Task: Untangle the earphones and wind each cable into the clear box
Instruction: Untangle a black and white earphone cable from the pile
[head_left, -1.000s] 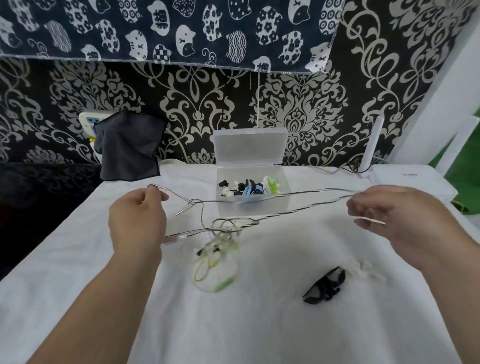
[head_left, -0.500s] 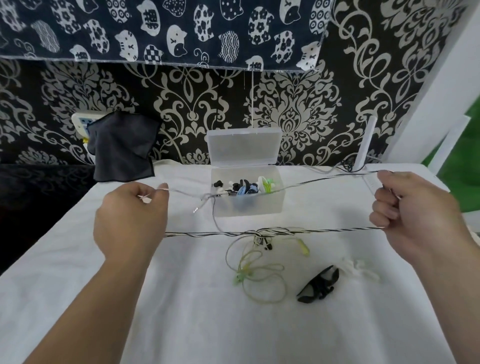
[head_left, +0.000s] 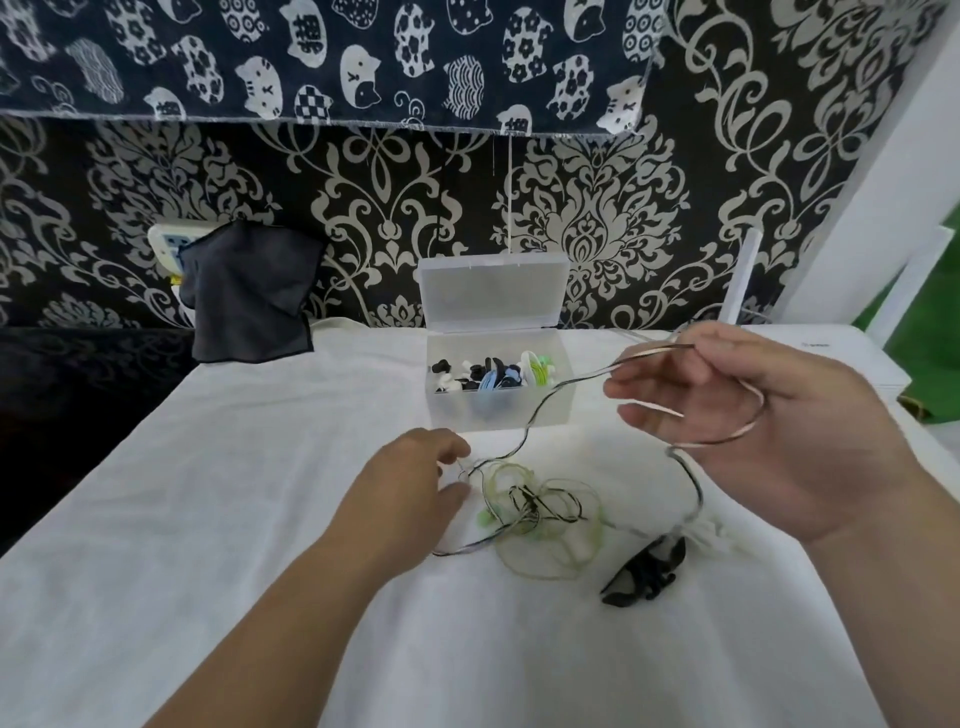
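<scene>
Head view. Rigid clear box (head_left: 467, 418), lid upright, on the white-clothed table (head_left: 260, 519). Right of it, right hand (head_left: 779, 431) raised, fingers curled through a loop of thin striped cable (head_left: 693, 486). Before it, left hand (head_left: 410, 483) pinches the cable beside the greenish tangle (head_left: 545, 512).

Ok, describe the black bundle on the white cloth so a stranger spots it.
Find the clear plastic box by the wall. Nearer lies a tangled pale green cable. Right of it sits the black bundle, compact and dark, not loose loops.

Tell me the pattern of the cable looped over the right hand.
Black-and-white stripes on the cable, clearest in the head view just below the right hand.
</scene>
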